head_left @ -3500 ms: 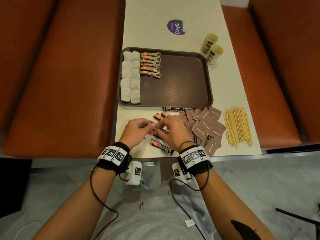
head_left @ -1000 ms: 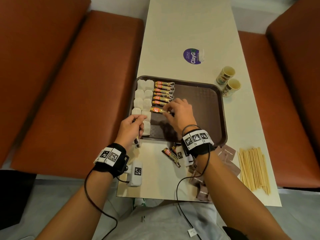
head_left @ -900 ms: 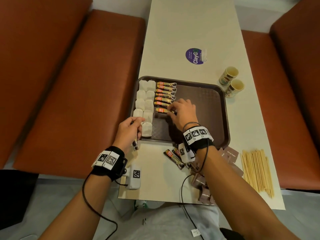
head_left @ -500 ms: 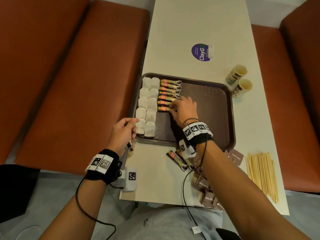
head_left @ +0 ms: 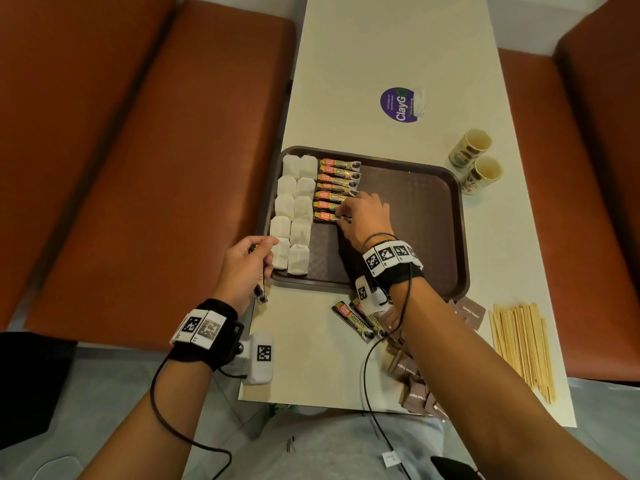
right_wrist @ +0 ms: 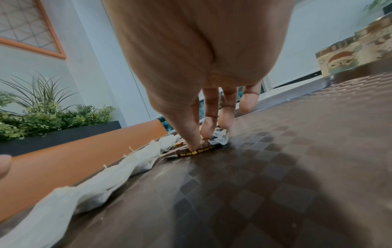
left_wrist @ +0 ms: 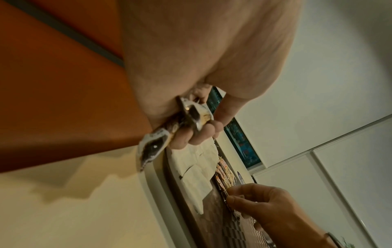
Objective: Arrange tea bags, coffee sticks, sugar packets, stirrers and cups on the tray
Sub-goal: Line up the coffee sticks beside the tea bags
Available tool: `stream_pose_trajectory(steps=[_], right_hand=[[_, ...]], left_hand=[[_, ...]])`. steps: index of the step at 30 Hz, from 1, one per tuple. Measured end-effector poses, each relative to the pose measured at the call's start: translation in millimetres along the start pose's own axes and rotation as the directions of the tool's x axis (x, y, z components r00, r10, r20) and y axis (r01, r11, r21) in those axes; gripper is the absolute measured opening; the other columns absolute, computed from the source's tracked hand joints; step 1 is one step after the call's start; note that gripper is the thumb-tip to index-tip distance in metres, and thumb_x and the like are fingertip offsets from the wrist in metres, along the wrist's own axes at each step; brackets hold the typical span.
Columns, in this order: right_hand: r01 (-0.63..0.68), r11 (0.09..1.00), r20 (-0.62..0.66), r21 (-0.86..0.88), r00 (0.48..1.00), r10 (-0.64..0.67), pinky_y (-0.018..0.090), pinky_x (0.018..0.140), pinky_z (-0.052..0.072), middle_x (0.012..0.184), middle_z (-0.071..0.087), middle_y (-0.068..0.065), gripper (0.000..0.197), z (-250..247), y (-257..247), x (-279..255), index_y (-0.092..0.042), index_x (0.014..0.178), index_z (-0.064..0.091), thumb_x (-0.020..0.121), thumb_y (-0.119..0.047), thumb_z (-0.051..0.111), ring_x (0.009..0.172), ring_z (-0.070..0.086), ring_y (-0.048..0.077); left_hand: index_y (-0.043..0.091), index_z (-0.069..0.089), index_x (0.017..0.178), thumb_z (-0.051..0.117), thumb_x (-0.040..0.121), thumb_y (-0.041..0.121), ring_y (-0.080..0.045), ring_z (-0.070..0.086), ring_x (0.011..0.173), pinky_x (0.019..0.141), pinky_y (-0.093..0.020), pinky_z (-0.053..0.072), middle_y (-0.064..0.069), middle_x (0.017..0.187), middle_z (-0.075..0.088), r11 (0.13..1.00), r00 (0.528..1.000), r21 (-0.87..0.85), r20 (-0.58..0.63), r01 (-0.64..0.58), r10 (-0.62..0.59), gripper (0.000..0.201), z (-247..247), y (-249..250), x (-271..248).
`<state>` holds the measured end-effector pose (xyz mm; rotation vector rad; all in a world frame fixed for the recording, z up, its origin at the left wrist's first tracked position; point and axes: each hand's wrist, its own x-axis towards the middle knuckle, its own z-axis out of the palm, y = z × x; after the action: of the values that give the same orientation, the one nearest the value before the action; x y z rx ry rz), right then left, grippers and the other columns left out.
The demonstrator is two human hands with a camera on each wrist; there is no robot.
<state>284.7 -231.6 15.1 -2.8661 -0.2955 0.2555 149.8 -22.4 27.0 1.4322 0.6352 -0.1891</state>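
Observation:
A brown tray (head_left: 433,237) holds two columns of white tea bags (head_left: 294,209) and a row of coffee sticks (head_left: 337,181). My right hand (head_left: 343,216) is over the tray and pinches the nearest coffee stick (head_left: 323,216), which lies flat at the near end of that row. The right wrist view shows thumb and forefinger of the right hand (right_wrist: 200,142) on this coffee stick (right_wrist: 191,152). My left hand (head_left: 249,265) hovers at the tray's near left corner and grips spare coffee sticks (left_wrist: 155,147). Two more coffee sticks (head_left: 353,322) lie on the table.
Brown sugar packets (head_left: 415,393) lie heaped under my right forearm. Wooden stirrers (head_left: 523,344) are piled at the right edge. Two paper cups (head_left: 474,147) stand right of the tray. Orange benches (head_left: 138,168) flank the narrow table (head_left: 381,46).
My right hand carried a coffee stick from the table onto the tray and slid it up against the row. My left hand stayed by the tray's corner with its sticks.

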Motion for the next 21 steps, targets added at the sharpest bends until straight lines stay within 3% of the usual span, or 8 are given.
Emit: stream_pose_trajectory(steps=[4, 11, 15, 18, 21], right_hand=[[-0.001, 1.0, 0.016, 0.008, 1.0, 0.001, 0.046, 0.102, 0.035, 0.117, 0.059, 0.001, 0.015, 0.2, -0.8, 1.6, -0.028, 0.108, 0.071, 0.093, -0.029, 0.068, 0.118, 0.047, 0.026], [0.005, 0.999, 0.013, 0.042, 1.0, -0.005, 0.045, 0.101, 0.036, 0.116, 0.06, 0.0, 0.015, 1.3, -0.3, 2.3, -0.027, 0.108, 0.071, 0.093, -0.029, 0.068, 0.116, 0.048, 0.025], [-0.001, 0.995, -0.024, 0.099, 1.0, 0.004, 0.043, 0.098, 0.036, 0.114, 0.061, -0.003, 0.018, 2.3, 2.0, -1.6, -0.027, 0.109, 0.07, 0.092, -0.027, 0.07, 0.114, 0.049, 0.023], [-0.015, 0.992, -0.043, 0.125, 0.999, 0.02, 0.041, 0.095, 0.037, 0.112, 0.061, -0.005, 0.017, -0.1, 3.2, -8.4, -0.028, 0.108, 0.07, 0.091, -0.025, 0.069, 0.112, 0.05, 0.022], [-0.001, 0.973, -0.049, 0.229, 0.999, 0.013, 0.041, 0.096, 0.043, 0.106, 0.062, -0.007, 0.012, -8.0, -3.9, -23.3, -0.028, 0.103, 0.071, 0.093, -0.024, 0.067, 0.107, 0.054, 0.019]], left_hand=[[0.008, 0.071, 0.113, 0.049, 0.107, 0.014, -0.014, 0.049, 0.057, 0.049, -0.024, 0.044, -0.002, 0.075, 0.058, 0.997, 0.999, -0.067, 0.009, 0.034, -0.034, 0.023, -2.5, 0.1, 0.5], [0.004, 0.07, 0.114, 0.04, 0.103, 0.004, -0.017, 0.055, 0.062, 0.059, -0.031, 0.046, -0.005, 0.08, 0.062, 0.989, 0.997, -0.131, 0.059, 0.062, -0.054, 0.032, -4.5, -2.3, 1.2], [0.005, 0.072, 0.115, 0.044, 0.099, 0.001, -0.019, 0.061, 0.068, 0.065, -0.038, 0.05, -0.01, 0.09, 0.062, 0.992, 0.998, -0.118, 0.051, 0.044, -0.039, 0.033, -2.5, -2.2, 0.7], [0.012, 0.074, 0.114, 0.051, 0.1, -0.001, -0.022, 0.069, 0.074, 0.073, -0.044, 0.055, -0.01, 0.085, 0.069, 0.994, 0.999, -0.098, 0.029, 0.046, -0.044, 0.03, -1.6, -0.9, -0.3], [0.016, 0.069, 0.122, 0.055, 0.102, -0.002, -0.026, 0.075, 0.089, 0.062, -0.029, 0.053, -0.013, 0.1, 0.075, 0.998, 1.0, -0.067, 0.023, 0.009, -0.007, 0.03, -1.0, -4.5, 0.4]])
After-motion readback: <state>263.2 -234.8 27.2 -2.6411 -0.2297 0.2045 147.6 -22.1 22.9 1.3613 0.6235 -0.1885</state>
